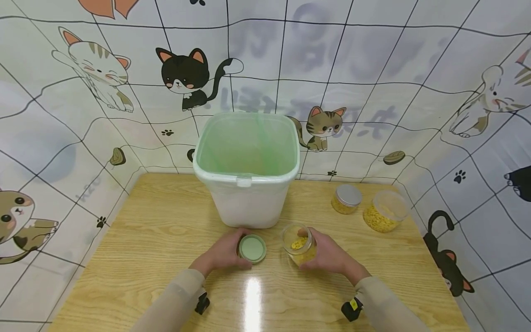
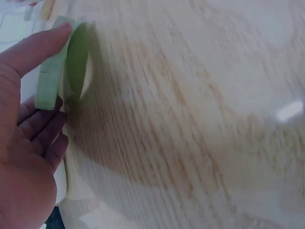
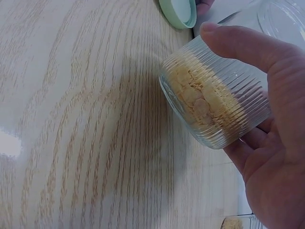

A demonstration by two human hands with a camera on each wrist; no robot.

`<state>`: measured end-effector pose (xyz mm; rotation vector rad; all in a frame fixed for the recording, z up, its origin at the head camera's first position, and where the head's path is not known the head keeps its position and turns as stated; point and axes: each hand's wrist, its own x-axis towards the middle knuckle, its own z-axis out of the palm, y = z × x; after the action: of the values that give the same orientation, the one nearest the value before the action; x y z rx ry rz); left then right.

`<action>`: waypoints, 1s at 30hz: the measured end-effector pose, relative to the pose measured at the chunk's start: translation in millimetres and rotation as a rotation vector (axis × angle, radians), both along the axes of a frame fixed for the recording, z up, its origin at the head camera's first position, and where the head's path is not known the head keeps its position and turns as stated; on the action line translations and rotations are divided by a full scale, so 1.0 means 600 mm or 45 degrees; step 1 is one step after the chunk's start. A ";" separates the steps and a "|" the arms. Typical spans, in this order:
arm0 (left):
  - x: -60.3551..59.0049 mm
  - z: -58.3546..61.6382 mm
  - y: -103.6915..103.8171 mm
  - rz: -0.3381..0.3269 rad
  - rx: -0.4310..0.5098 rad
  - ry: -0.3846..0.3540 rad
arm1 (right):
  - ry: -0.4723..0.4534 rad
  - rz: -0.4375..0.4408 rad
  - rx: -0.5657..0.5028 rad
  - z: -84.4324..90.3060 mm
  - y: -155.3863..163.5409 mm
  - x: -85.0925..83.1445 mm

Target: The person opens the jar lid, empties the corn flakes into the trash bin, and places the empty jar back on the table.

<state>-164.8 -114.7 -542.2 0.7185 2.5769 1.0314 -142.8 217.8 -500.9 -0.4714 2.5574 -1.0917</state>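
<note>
My left hand holds a round pale green lid by its edge, in front of the bin. In the left wrist view the lid is pinched between thumb and fingers just above the wood. My right hand grips a ribbed glass jar whose mouth is uncovered. Yellow flakes fill part of the jar, as the right wrist view shows. The jar tilts a little, and lid and jar are apart.
A large white bin with a pale green inside stands open-topped at the back of the wooden table. To the right are a small jar with a silver lid and a clear jar of yellow bits. Cat-printed sheeting surrounds the table.
</note>
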 end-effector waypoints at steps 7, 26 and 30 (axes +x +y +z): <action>0.000 0.002 0.004 -0.012 -0.192 0.148 | -0.004 0.002 0.000 -0.002 0.002 -0.001; 0.003 0.031 -0.007 -0.059 -0.148 0.112 | 0.029 -0.016 0.052 -0.002 0.006 -0.004; 0.006 0.053 -0.027 -0.042 -0.164 0.100 | 0.029 -0.015 0.040 0.003 0.009 -0.005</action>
<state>-161.3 -131.0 -510.5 0.7796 2.6593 0.8343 -145.7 223.2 -499.4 -0.4638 2.5963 -1.0540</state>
